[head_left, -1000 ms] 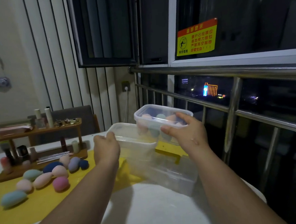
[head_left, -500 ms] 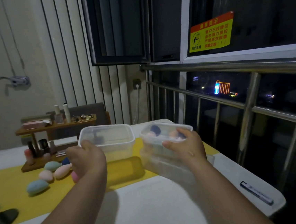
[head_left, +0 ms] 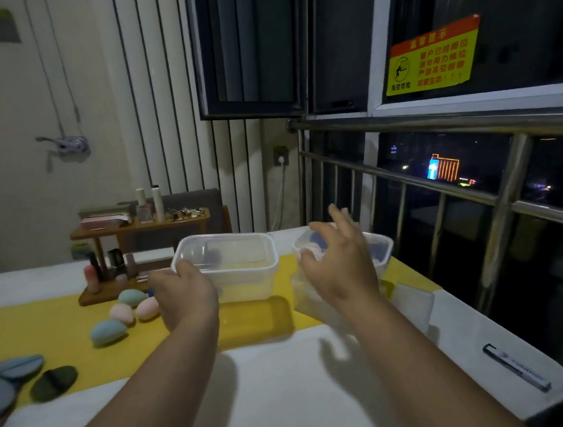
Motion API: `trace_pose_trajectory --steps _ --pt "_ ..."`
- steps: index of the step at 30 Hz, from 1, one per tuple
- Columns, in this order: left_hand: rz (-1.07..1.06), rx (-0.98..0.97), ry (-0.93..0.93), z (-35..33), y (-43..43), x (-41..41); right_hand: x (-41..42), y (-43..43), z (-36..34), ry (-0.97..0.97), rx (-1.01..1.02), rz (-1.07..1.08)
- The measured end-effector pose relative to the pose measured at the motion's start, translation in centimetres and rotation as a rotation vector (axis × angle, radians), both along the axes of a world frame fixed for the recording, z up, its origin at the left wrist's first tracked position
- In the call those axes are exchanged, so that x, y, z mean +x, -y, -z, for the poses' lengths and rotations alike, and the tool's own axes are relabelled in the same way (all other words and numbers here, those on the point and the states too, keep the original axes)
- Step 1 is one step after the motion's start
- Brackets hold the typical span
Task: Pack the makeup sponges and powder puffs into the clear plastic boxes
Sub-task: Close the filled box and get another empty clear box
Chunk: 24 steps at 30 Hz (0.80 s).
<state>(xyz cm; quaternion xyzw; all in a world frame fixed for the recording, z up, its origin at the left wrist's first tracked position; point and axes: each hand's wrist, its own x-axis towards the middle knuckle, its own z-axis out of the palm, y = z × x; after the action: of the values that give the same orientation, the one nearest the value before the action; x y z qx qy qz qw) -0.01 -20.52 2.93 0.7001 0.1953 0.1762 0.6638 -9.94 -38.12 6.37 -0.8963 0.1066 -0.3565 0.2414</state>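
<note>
Fingers of the left hand curl round the near-left corner of the empty clear box, apparently holding it just above the yellow runner at mid-counter, probably ready for loading. Fingers of the right hand are spread and hold nothing, poised at the filled box, which is stacked on another near the right edge. Makeup sponges lie just left of the empty box. Powder puffs sit at the left edge.
</note>
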Motion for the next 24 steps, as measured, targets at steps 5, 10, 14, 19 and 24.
trace_pose_trajectory --steps 5,10,14,19,24 --pt "-0.03 0.006 0.022 1.0 -2.5 -0.3 1.7 -4.5 0.8 -0.115 0.14 -0.2" --pt "-0.052 -0.009 0.036 1.8 -6.4 -0.8 3.7 -8.2 2.4 -0.135 0.517 -0.324" --pt "-0.029 0.061 0.073 2.2 -9.9 -1.3 5.0 -10.6 3.7 -0.145 0.665 -0.362" --pt "0.059 -0.003 0.111 1.9 -15.0 -1.3 6.4 -12.4 5.5 -0.136 0.651 -0.34" --pt "0.214 -0.065 -0.078 1.8 -17.2 -1.5 7.2 -13.7 6.7 -0.124 0.601 -0.411"
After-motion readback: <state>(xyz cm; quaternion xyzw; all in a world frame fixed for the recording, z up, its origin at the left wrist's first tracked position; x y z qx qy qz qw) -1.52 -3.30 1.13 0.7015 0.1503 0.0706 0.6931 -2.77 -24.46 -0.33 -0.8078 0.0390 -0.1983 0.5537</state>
